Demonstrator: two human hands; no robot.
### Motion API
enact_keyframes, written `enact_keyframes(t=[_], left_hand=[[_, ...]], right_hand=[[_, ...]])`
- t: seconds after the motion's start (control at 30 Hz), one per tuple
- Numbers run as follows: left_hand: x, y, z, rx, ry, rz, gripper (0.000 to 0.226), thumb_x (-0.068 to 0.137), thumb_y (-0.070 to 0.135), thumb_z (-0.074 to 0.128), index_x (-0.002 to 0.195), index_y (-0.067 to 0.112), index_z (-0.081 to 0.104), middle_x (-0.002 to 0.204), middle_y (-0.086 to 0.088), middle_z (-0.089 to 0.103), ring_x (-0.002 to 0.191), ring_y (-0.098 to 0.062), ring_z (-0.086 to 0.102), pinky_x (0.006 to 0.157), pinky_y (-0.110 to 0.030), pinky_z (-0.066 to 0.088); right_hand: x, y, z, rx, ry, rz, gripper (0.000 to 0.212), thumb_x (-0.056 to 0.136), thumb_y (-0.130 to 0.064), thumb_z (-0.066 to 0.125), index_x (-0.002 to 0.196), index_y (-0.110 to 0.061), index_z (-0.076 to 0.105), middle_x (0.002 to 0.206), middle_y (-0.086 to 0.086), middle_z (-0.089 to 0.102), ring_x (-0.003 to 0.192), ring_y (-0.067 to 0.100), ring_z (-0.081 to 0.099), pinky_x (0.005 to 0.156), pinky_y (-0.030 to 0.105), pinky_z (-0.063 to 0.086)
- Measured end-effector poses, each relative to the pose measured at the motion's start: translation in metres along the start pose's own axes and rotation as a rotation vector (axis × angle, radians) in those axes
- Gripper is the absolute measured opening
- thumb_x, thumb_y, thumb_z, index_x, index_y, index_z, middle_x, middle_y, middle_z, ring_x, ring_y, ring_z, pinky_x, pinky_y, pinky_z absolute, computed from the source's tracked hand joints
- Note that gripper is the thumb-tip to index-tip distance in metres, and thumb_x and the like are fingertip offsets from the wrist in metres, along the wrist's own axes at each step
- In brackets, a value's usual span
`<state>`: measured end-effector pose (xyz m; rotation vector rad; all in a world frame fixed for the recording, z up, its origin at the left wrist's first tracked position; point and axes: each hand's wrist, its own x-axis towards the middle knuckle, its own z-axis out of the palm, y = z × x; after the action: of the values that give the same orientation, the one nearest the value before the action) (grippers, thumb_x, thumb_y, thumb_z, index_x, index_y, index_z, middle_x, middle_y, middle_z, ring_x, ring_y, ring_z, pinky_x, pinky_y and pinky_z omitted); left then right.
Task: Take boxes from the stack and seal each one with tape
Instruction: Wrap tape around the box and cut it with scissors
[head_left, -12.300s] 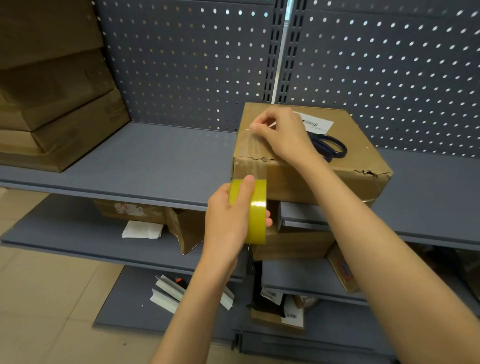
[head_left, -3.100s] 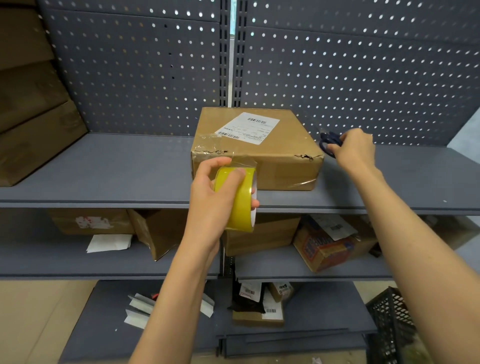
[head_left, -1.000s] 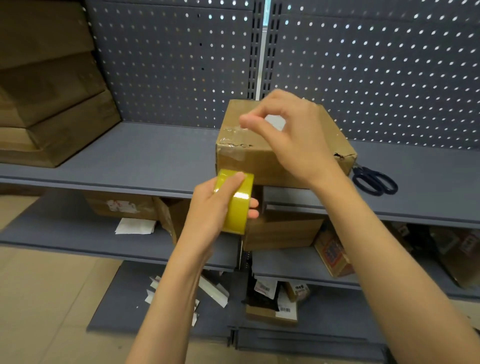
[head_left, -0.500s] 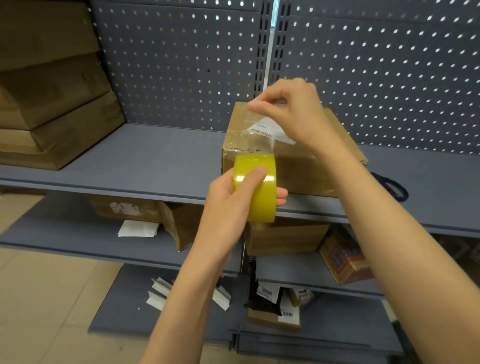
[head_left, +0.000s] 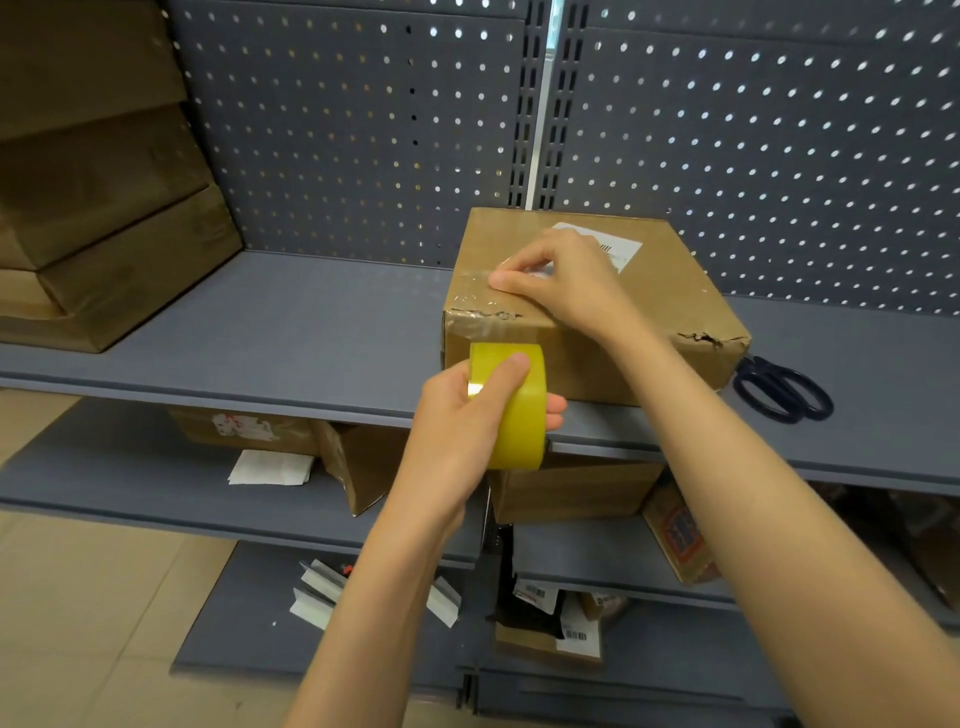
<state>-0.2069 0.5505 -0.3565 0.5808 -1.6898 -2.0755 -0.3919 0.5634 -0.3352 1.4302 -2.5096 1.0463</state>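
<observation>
A brown cardboard box (head_left: 675, 296) with a white label stands on the grey shelf (head_left: 311, 332), its front top edge torn. My left hand (head_left: 467, 415) grips a yellow tape roll (head_left: 519, 415) just in front of the box's left front face. A clear strip runs from the roll up over the box's front edge. My right hand (head_left: 561, 280) lies on the box top near its left corner, thumb and forefinger pinching the strip's end down against the cardboard.
Dark-handled scissors (head_left: 784, 395) lie on the shelf right of the box. A stack of flat brown boxes (head_left: 104, 223) fills the shelf's left end. A perforated back panel (head_left: 363, 130) rises behind. Lower shelves hold boxes and papers.
My right hand has come down from above the box onto its top, bringing the tape end to the cardboard. The roll in my left hand stays at the box's front.
</observation>
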Motion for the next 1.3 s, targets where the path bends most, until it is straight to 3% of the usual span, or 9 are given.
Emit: enact_keyframes(t=[0.1,0.17,0.27,0.47,0.63,0.7,0.8,1.13,1.3], left_hand=[[0.001,-0.003,-0.001,0.006,0.004,-0.002,0.018,0.097,0.028,0.05,0.102,0.016,0.062,0.076,-0.003,0.075,0.07,-0.012,0.072,0.063,-0.024,0.058],[0.001,-0.003,-0.001,0.001,0.002,-0.002,0.017,0.097,0.028,0.051,0.1,0.016,0.062,0.077,-0.004,0.075,0.07,-0.013,0.072,0.064,-0.026,0.059],[0.0,-0.004,-0.002,-0.018,-0.003,-0.014,0.017,0.097,0.027,0.051,0.101,0.016,0.062,0.078,-0.004,0.075,0.069,-0.013,0.072,0.065,-0.027,0.058],[-0.002,-0.004,-0.005,-0.038,-0.022,-0.025,0.019,0.096,0.03,0.05,0.107,0.017,0.06,0.082,-0.005,0.075,0.066,-0.015,0.071,0.066,-0.028,0.058],[-0.003,-0.008,-0.003,-0.04,-0.032,-0.001,0.025,0.097,0.029,0.05,0.114,0.014,0.06,0.086,-0.004,0.076,0.071,-0.016,0.072,0.065,-0.024,0.058],[-0.004,-0.01,-0.001,-0.049,-0.03,0.013,0.022,0.097,0.026,0.05,0.113,0.015,0.06,0.086,-0.004,0.076,0.07,-0.015,0.072,0.062,-0.02,0.056],[-0.006,-0.013,0.001,-0.038,-0.018,0.035,0.017,0.097,0.024,0.049,0.109,0.017,0.06,0.082,-0.004,0.075,0.067,-0.014,0.071,0.063,-0.018,0.055],[-0.013,-0.025,0.004,0.103,0.147,0.116,0.021,0.096,0.032,0.052,0.086,0.019,0.065,0.068,-0.002,0.073,0.066,-0.015,0.071,0.072,-0.037,0.059],[-0.023,-0.034,-0.002,0.104,0.177,0.05,0.029,0.095,0.033,0.051,0.089,0.009,0.067,0.062,-0.002,0.071,0.057,-0.011,0.069,0.063,-0.029,0.059]], right_hand=[[0.002,0.005,0.001,0.072,-0.009,0.061,0.073,0.08,-0.046,0.071,0.143,-0.027,0.041,0.099,-0.009,0.061,0.104,0.015,0.054,0.097,0.042,0.041],[0.002,0.007,0.003,0.08,0.003,0.06,0.085,0.08,-0.047,0.071,0.149,-0.025,0.026,0.104,-0.003,0.061,0.105,0.017,0.054,0.096,0.041,0.042],[0.0,0.008,0.006,0.03,0.026,0.015,0.068,0.083,-0.044,0.069,0.141,-0.023,0.042,0.102,-0.003,0.061,0.102,0.018,0.055,0.094,0.04,0.044],[-0.012,-0.006,-0.005,0.192,0.296,-0.119,0.019,0.094,-0.023,0.058,0.103,-0.011,0.069,0.088,-0.01,0.065,0.076,-0.007,0.056,0.074,0.008,0.043],[-0.038,-0.02,-0.004,0.095,-0.007,-0.153,0.032,0.1,-0.029,0.048,0.093,-0.009,0.072,0.089,0.002,0.072,0.083,0.012,0.062,0.074,0.03,0.045],[-0.043,-0.02,-0.004,-0.002,-0.137,-0.179,0.036,0.103,-0.028,0.041,0.102,-0.006,0.069,0.111,0.007,0.069,0.1,0.018,0.06,0.083,0.028,0.04],[-0.043,-0.018,-0.006,-0.085,-0.241,-0.145,0.041,0.104,-0.029,0.033,0.14,-0.016,0.048,0.149,-0.003,0.041,0.136,0.014,0.037,0.101,0.018,0.025],[-0.04,-0.013,-0.003,-0.158,-0.256,-0.12,0.041,0.105,-0.029,0.032,0.144,-0.023,0.041,0.151,-0.008,0.035,0.14,0.009,0.029,0.105,0.018,0.021],[-0.041,-0.014,-0.002,-0.151,-0.241,-0.106,0.04,0.105,-0.029,0.032,0.143,-0.023,0.042,0.151,-0.009,0.036,0.14,0.01,0.03,0.106,0.021,0.022]])
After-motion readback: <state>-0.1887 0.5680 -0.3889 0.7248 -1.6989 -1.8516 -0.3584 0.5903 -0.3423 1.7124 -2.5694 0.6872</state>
